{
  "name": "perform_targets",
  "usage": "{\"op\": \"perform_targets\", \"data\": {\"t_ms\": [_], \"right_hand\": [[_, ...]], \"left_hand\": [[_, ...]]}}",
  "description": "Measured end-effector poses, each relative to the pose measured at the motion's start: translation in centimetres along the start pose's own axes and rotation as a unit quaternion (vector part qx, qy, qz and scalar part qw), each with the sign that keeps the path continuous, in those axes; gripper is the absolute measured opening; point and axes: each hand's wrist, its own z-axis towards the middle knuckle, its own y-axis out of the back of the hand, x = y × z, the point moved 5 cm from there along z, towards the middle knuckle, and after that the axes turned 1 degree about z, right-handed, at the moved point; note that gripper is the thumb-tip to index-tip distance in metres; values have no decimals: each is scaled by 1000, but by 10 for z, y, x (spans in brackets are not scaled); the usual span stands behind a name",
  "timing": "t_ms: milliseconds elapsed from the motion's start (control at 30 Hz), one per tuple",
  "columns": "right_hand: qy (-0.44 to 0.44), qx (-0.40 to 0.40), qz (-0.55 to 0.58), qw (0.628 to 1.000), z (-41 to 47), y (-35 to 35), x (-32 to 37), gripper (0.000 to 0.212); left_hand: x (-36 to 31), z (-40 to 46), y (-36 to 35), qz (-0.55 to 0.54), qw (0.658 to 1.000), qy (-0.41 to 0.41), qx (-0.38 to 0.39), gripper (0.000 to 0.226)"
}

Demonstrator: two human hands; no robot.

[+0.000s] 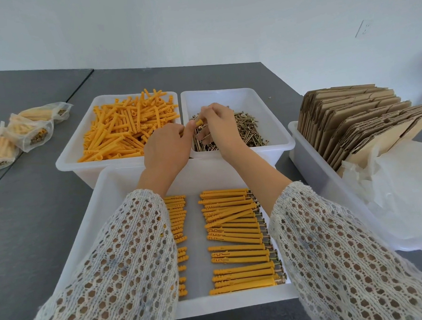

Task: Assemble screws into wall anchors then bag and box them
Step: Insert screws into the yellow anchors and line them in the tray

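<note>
Nearest you on the table [37, 218], a tray [200, 304] is holding assembled anchors [232, 222] lying in rows. Behind it, two bins are sitting side by side: loose anchors [127, 130] filling the left bin [75, 152], screws [247, 131] the right bin [274, 122]. Filled bags [30, 130] are lying far left. Folded cartons [354, 123] are standing in a bin [310, 164] at your right.

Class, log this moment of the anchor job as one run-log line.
step: fitting screw | left hand: holds anchor | right hand: over screw bin, pinching at anchor tip | front tray: finished rows
</note>
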Motion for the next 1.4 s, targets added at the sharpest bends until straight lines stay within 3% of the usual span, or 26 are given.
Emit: {"op": "perform_targets", "data": {"t_ms": [100,167,233,300,500,600,700,800,933,1167,1300,1400], "right_hand": [[-20,6,45,999,1,2,-1,32],[-45,3,82,996,3,6,-3,36],[-78,-17,120,989,5,11,-5,41],[-106,-43,159,981,7,17,-8,43],[-134,-70,228,962,8,23,-14,41],[-140,-81,239,957,9,26,-15,40],[-148,-82,241,956,11,26,-18,40],[-169,-86,261,947,12,27,-21,40],[-178,-99,302,931,12,31,-23,40],[-193,-115,370,902,14,35,-28,37],[-206,-105,386,893,16,34,-31,34],[-214,-83,364,903,17,32,-30,28]], "left_hand": [[-2,0,3,-24,1000,-8,11,57],[-12,2,8,-151,988,-22,28,54],[-22,5,16,-355,934,0,37,47],[-27,8,22,-475,879,21,42,39],[-26,1,23,-496,861,72,87,24],[-36,0,22,-478,863,63,148,30],[-50,-9,15,-378,894,18,238,38],[-61,-18,6,-309,904,-26,294,37],[-69,-24,2,-285,910,-72,292,30],[-75,-34,-7,-101,945,-150,271,29],[-78,-35,-8,-28,945,-178,272,34],[-79,-39,-13,-17,934,-168,313,34]]}}
